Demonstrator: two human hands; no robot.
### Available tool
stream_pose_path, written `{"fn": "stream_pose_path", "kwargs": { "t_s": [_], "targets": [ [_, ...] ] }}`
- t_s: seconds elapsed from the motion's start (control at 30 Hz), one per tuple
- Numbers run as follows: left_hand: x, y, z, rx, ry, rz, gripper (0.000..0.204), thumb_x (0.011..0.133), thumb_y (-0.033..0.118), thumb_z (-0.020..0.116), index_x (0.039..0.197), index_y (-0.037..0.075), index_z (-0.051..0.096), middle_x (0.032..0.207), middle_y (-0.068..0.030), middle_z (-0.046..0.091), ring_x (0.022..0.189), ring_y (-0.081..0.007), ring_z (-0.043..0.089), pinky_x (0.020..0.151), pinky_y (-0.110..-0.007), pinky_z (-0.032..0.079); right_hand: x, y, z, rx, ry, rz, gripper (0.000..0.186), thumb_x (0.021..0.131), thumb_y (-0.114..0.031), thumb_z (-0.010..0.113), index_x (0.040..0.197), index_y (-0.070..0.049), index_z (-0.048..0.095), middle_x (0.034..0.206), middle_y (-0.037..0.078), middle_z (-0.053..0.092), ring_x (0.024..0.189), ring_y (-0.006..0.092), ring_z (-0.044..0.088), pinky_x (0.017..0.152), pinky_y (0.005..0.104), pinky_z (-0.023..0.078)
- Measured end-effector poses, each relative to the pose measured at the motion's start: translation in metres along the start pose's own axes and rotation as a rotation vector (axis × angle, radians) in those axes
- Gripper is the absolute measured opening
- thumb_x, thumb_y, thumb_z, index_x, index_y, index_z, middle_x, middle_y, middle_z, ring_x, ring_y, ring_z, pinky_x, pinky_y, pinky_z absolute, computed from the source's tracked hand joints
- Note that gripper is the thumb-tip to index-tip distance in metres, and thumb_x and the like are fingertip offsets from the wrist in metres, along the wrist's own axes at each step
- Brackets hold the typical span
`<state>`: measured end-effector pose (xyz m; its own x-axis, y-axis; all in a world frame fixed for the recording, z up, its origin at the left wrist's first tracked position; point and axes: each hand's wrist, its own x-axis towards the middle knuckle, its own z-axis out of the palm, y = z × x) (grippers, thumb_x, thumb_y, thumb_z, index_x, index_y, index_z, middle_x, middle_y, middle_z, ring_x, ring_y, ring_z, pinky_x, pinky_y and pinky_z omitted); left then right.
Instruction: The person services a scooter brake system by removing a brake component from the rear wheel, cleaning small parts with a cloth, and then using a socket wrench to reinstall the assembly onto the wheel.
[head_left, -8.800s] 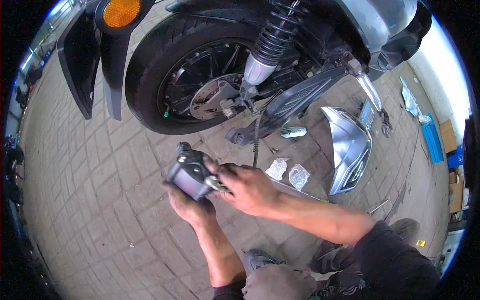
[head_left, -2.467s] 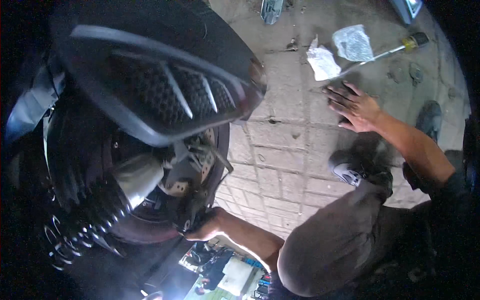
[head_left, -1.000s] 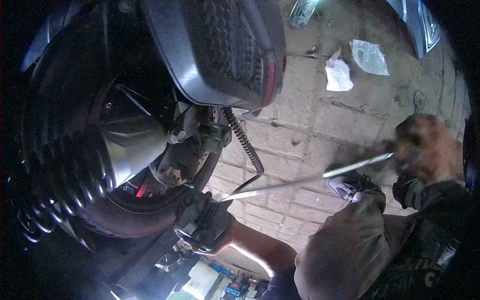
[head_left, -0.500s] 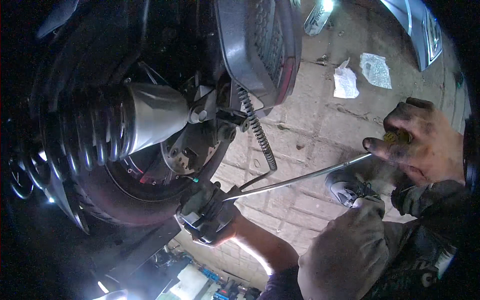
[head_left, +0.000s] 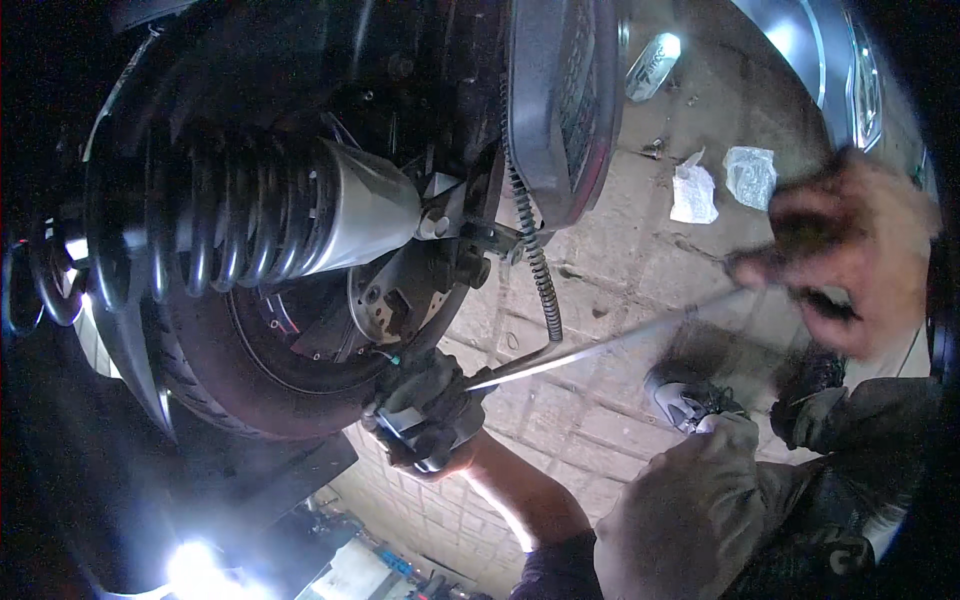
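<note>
Caliper (head_left: 424, 402) seemingly in left hand (head_left: 452, 462), right hand (head_left: 850, 255) apart.

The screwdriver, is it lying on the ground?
No, the screwdriver is held up by the right hand, with its tip at the dark brake part in the left hand.

Your right hand (head_left: 850, 265) motion-blurred; screwdriver (head_left: 560, 357) handle hidden inside your grip, shaft smeared near it. Your left hand (head_left: 452, 463) mostly behind dark caliper (head_left: 425, 405), hard to make out. Screwdriver tip's exact contact too small to tell. Wheel (head_left: 250, 392) partly hidden by shock absorber (head_left: 365, 210). Silver panel (head_left: 800, 50) cut off at top edge.
</note>
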<state>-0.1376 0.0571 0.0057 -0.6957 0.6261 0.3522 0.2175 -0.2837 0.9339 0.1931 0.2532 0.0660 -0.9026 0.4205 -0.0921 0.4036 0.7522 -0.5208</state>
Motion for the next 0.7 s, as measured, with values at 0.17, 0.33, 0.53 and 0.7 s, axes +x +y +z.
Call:
{"fn": "stream_pose_path", "kwargs": {
  "t_s": [0.17, 0.33, 0.53, 0.7],
  "targets": [
    [0.005, 0.0, 0.014, 0.304, 0.212, 0.069, 0.05, 0.079, 0.042, 0.034, 0.101, 0.0, 0.048, 0.092, -0.015, 0.057, 0.077, -0.0293, 0.06, 0.069, -0.043, 0.054, 0.026, 0.031, -0.009, 0.091, -0.23, -0.214, 0.018, 0.067, -0.021, 0.063, 0.08, -0.01, 0.06, 0.065, 0.007, 0.054, 0.06, 0.0225, 0.057, 0.056, 0.035, 0.046],
    [0.014, -0.008, 0.005, 0.738, -0.053, 0.609, 0.051, 0.083, 0.044, 0.029, 0.105, 0.002, 0.046, 0.098, -0.0169, 0.055, 0.083, -0.0301, 0.059, 0.075, -0.043, 0.052, 0.031, 0.013, 0.003, 0.078, -0.342, -0.06, 0.017, 0.077, -0.022, 0.057, 0.073, -0.007, 0.054, 0.059, 0.009, 0.055, 0.061, 0.0205, 0.058, 0.06, 0.0365, 0.048],
    [0.006, 0.003, 0.014, 0.233, 0.127, -0.076, 0.049, 0.082, 0.043, 0.031, 0.096, 0.001, 0.05, 0.085, -0.0159, 0.059, 0.075, -0.0253, 0.061, 0.062, -0.039, 0.056, 0.029, 0.011, 0.018, -0.031, -0.447, 0.082, 0.027, 0.078, -0.029, 0.055, 0.093, -0.006, 0.053, 0.069, 0.014, 0.058, 0.071, 0.0324, 0.059, 0.068, 0.0422, 0.049],
    [0.007, 0.014, 0.028, -0.055, 0.15, -0.228, 0.047, 0.082, 0.039, 0.03, 0.094, -0.002, 0.051, 0.083, -0.0159, 0.059, 0.07, -0.0249, 0.061, 0.056, -0.039, 0.057, 0.016, 0.005, 0.036, 0.183, -0.491, 0.017, 0.032, 0.077, -0.03, 0.055, 0.095, -0.004, 0.049, 0.066, 0.015, 0.058, 0.07, 0.0324, 0.061, 0.065, 0.0443, 0.05]
  ]
}}
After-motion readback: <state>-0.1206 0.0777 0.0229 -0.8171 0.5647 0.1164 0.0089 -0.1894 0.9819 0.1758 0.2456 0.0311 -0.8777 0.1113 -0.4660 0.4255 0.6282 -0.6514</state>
